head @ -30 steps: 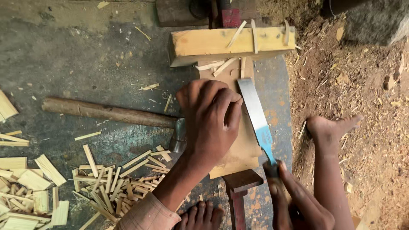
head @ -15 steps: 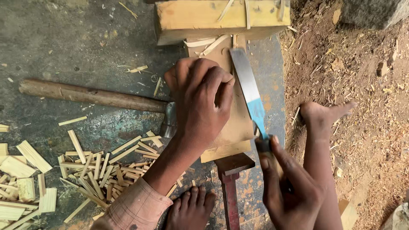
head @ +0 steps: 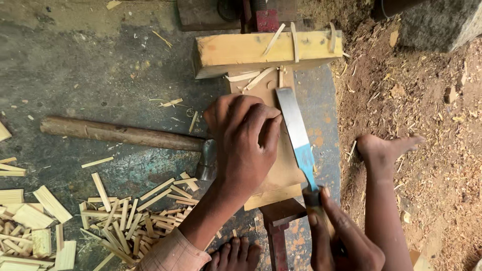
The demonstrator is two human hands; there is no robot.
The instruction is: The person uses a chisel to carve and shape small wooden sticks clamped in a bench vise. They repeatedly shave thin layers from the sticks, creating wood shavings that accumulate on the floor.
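The concrete floor [head: 100, 65] takes up the left and centre of the head view, grey and stained, with bare soil and sawdust [head: 427, 130] along its right edge. A thick yellow timber beam [head: 241, 50] lies crosswise at the top, several thin slivers resting on it. Below it, butted against the beam, sits a flat wooden block [head: 286, 170] on a red metal stand [head: 273, 226].

A hammer [head: 125, 134] lies on the floor left of the block, its wooden handle pointing left and its metal head just beside the person's left wrist. A heap of split wooden sticks [head: 125, 216] lies at lower left, with wider offcuts [head: 30, 221] at the far left edge.

The left hand [head: 246, 140] is pressed down on the block, fingers curled together; whatever lies under them is hidden, so its grip cannot be read. The right hand [head: 341, 241] is closed around the handle of a long flat blade [head: 296, 135], steel above with a blue band near the handle. The blade lies along the right side of the block, just beside the left fingers, its tip pointing at the beam.

A bare right foot [head: 386, 150] rests on the soil right of the block; the toes of the left foot [head: 236, 253] show at the bottom edge.
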